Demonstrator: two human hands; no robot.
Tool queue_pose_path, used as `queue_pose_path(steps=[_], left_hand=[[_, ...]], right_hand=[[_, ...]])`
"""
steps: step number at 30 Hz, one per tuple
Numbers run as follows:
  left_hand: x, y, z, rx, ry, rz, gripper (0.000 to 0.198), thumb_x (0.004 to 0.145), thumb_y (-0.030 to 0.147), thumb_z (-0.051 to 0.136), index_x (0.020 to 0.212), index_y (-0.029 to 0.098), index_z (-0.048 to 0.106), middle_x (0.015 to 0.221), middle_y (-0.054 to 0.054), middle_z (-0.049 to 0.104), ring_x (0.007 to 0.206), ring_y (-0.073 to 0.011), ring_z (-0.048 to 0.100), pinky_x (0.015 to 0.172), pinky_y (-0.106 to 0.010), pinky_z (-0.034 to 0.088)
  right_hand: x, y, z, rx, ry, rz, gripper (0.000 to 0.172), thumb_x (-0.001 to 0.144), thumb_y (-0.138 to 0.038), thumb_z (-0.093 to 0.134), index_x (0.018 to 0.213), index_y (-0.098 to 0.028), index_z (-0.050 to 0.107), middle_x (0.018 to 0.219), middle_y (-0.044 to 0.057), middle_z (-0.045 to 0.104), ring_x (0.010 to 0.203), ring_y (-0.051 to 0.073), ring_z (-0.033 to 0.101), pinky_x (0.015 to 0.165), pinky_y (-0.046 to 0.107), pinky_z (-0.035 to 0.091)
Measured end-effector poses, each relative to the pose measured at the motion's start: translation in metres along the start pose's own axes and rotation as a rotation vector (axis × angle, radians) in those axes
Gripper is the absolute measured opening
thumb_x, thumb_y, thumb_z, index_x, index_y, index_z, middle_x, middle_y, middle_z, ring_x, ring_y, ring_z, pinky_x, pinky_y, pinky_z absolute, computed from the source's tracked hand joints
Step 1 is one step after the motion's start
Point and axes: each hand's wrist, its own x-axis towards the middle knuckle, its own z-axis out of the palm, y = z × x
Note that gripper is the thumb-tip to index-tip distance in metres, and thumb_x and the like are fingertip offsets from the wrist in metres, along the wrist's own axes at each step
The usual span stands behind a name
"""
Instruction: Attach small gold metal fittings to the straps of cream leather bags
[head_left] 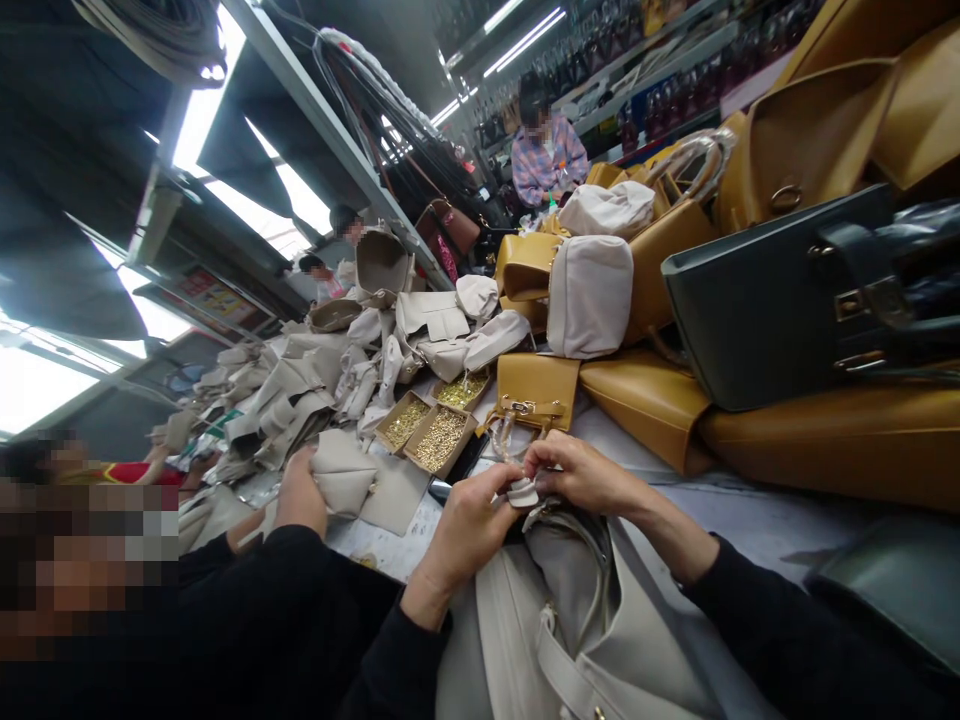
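A pale beige handbag (577,640) lies in front of me at the bottom of the view. My left hand (469,525) and my right hand (577,475) meet just above its top opening. Both pinch a small beige leather tab (523,492) near the bag's strap. Fingers of both hands are closed on it.
A co-worker's hand (300,495) at left grips a beige leather piece (341,475). Small cardboard boxes of gold hardware (439,440) stand behind. Mustard bags (652,400) and a dark green bag (772,300) are piled at right. Other people sit farther back.
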Motion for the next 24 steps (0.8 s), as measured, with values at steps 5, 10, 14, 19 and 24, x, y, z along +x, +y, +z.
queue_pose_path(steps=[5,10,14,19,24], left_hand=[[0.001,-0.005,-0.002,0.102,-0.063,0.213,0.034,0.089,0.005,0.059,0.117,0.021,0.067,0.113,-0.006,0.077,0.104,-0.0204,0.072,0.092,-0.028,0.051],[0.008,-0.004,0.002,0.126,-0.011,0.169,0.034,0.087,0.003,0.056,0.115,0.022,0.064,0.106,-0.004,0.076,0.096,-0.0195,0.072,0.085,-0.027,0.051],[0.011,0.001,0.008,0.134,0.160,-0.014,0.015,0.088,0.011,0.059,0.098,0.022,0.060,0.087,0.001,0.070,0.079,-0.0169,0.066,0.074,-0.026,0.046],[0.012,-0.004,0.016,0.004,0.258,-0.188,0.009,0.086,0.016,0.062,0.091,0.022,0.057,0.082,0.004,0.064,0.075,-0.0146,0.061,0.072,-0.025,0.042],[0.013,-0.010,0.023,-0.254,0.364,-0.315,0.022,0.079,0.031,0.075,0.087,0.020,0.059,0.076,0.004,0.060,0.067,-0.0135,0.055,0.064,-0.024,0.041]], right_hand=[[0.007,0.013,0.001,0.238,-0.120,0.033,0.025,0.074,-0.020,0.072,0.081,-0.022,0.048,0.077,-0.005,0.050,0.071,0.014,0.048,0.066,0.025,0.042],[0.006,0.012,-0.006,0.262,-0.104,0.019,0.026,0.079,-0.029,0.070,0.083,-0.023,0.045,0.079,-0.005,0.050,0.073,0.014,0.048,0.068,0.025,0.042],[0.000,0.001,-0.008,0.135,-0.063,-0.004,0.029,0.073,-0.020,0.076,0.095,-0.022,0.057,0.094,-0.002,0.059,0.089,0.018,0.052,0.077,0.026,0.041],[0.000,-0.008,0.007,-0.098,0.069,0.034,0.022,0.082,-0.021,0.073,0.096,-0.023,0.056,0.086,-0.004,0.062,0.079,0.017,0.057,0.070,0.026,0.037],[-0.001,-0.004,0.016,-0.093,0.112,-0.046,0.024,0.084,-0.017,0.069,0.105,-0.024,0.062,0.100,-0.001,0.072,0.091,0.021,0.066,0.079,0.028,0.043]])
